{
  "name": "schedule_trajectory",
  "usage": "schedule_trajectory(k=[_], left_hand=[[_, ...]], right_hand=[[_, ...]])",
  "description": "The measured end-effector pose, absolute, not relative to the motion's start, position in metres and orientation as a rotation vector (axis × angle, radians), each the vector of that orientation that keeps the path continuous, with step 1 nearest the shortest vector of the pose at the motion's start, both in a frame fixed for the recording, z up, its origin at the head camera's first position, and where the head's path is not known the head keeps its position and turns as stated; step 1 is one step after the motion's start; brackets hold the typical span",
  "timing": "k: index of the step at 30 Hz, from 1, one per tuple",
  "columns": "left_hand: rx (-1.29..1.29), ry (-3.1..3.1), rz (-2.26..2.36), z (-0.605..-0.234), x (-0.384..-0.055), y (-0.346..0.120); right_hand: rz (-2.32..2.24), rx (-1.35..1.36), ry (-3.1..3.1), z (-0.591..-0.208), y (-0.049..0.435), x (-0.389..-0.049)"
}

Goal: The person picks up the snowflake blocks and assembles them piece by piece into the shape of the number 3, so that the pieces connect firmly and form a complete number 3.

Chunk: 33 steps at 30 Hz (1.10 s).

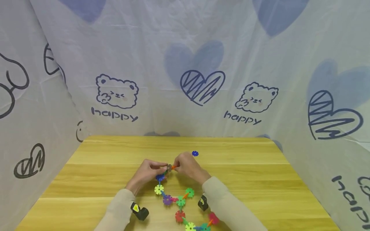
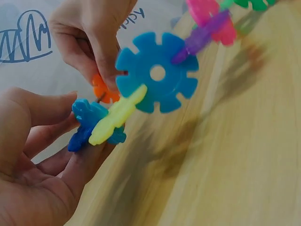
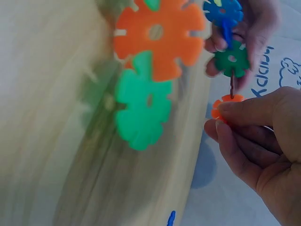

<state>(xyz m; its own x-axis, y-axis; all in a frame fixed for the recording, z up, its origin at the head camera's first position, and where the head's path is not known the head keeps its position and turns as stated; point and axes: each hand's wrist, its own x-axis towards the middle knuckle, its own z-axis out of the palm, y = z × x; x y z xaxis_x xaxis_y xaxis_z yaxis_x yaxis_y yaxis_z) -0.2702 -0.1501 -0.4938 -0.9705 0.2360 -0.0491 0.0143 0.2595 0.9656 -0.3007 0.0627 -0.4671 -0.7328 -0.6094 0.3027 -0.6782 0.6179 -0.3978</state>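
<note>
A chain of notched plastic snowflake discs, including a yellow disc (image 1: pixel 159 189) and a purple disc (image 1: pixel 167 200), trails toward the near side of the table. My left hand (image 1: pixel 147 175) holds the chain's far end, near a blue disc (image 3: pixel 224 11) and a green disc (image 3: pixel 232 59). A brown disc (image 1: pixel 169 167), seen edge-on in the right wrist view, joins the green disc to an orange disc (image 3: pixel 227 106). My right hand (image 1: pixel 188 165) pinches that orange disc between thumb and index finger. In the left wrist view, fingers partly hide the joint.
A loose blue disc (image 1: pixel 195 153) lies on the wooden table (image 1: pixel 245 179) beyond my right hand. More of the chain, with a red disc (image 1: pixel 180 216), lies between my forearms. A printed white cloth (image 1: pixel 156 64) hangs behind the table and along both sides.
</note>
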Motion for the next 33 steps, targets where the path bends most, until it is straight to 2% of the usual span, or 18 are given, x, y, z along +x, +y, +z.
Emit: schedule_trajectory(k=[11, 33], left_hand=[[0.205, 2.395, 1.75, -0.497, -0.267, -0.141], [0.271, 2.378, 1.783, -0.49, -0.274, -0.137]], right_hand=[[0.75, 1.096, -2.653, -0.476, 0.069, -0.3], [1.015, 0.904, -2.666, -0.485, 0.087, -0.302]])
